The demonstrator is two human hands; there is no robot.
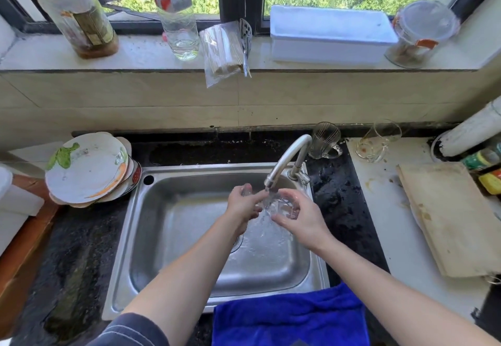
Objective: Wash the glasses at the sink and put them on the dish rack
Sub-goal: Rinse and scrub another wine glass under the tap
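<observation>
Over the steel sink (168, 237), both hands hold a clear glass (279, 206) under water running from the curved tap (287, 161). My right hand (301, 218) cups the glass from the right. My left hand (244, 204) grips its left side, fingers reaching toward the rim. Water splashes down into the basin below. Two more glass mugs stand behind the sink: a ribbed one (324, 140) beside the tap and a dirty one (378, 140) farther right on the white counter. No dish rack is in view.
A stack of plates (86, 169) sits left of the sink. A blue towel (290, 318) hangs over the sink's front edge. A wooden cutting board (450, 218) lies at right, with bottles (485, 164) behind. Jars, a bottle and a white box (330, 33) line the windowsill.
</observation>
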